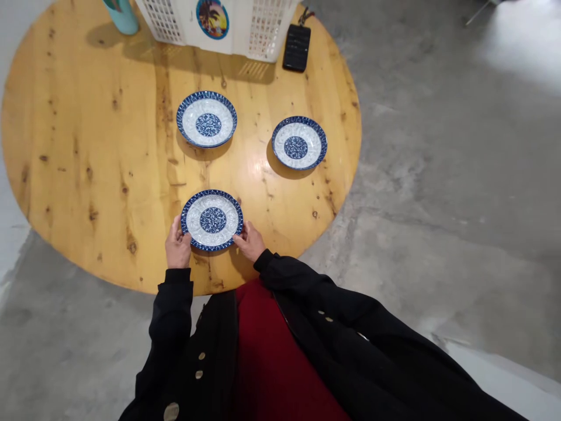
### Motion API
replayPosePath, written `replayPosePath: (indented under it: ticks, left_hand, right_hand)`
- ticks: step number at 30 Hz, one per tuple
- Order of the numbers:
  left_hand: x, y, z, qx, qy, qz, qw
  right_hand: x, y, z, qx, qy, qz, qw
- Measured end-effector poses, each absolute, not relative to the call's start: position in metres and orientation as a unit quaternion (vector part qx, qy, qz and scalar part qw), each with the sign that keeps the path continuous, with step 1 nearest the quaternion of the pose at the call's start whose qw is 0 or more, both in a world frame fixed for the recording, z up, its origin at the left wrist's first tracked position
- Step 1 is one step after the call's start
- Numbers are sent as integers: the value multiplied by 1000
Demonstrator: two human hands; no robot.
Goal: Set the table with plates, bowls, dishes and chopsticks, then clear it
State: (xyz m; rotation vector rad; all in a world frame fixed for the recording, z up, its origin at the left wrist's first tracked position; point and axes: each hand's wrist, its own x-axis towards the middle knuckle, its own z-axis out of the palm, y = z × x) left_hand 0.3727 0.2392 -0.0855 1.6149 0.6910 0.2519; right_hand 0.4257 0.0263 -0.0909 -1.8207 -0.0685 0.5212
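A blue-and-white patterned plate is held near the front edge of the table, its face turned up. My left hand grips its left rim, thumb on top and fingers partly hidden at the side. On the lower right rim, my right hand is closed in the same way. Whether the plate touches the wood, I cannot tell. Farther back sits a second matching plate, and a third plate lies to the right of it.
The round wooden table has its curved edge close to my body. At the back stands a white plastic basket with a round picture. A black phone-like object lies beside it, and a teal cup is at the far left. Grey floor surrounds the table.
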Motion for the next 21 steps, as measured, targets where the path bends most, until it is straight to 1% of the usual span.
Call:
replayPosePath:
  ticks: [17,21]
  left_hand:
    - [377,249,-94,706,278,115,641]
    - [379,248,-96,699,278,96,652]
  right_hand:
    - [426,29,-94,-797,-51,202,567]
    - [425,24,-95,-794,-66,219,563]
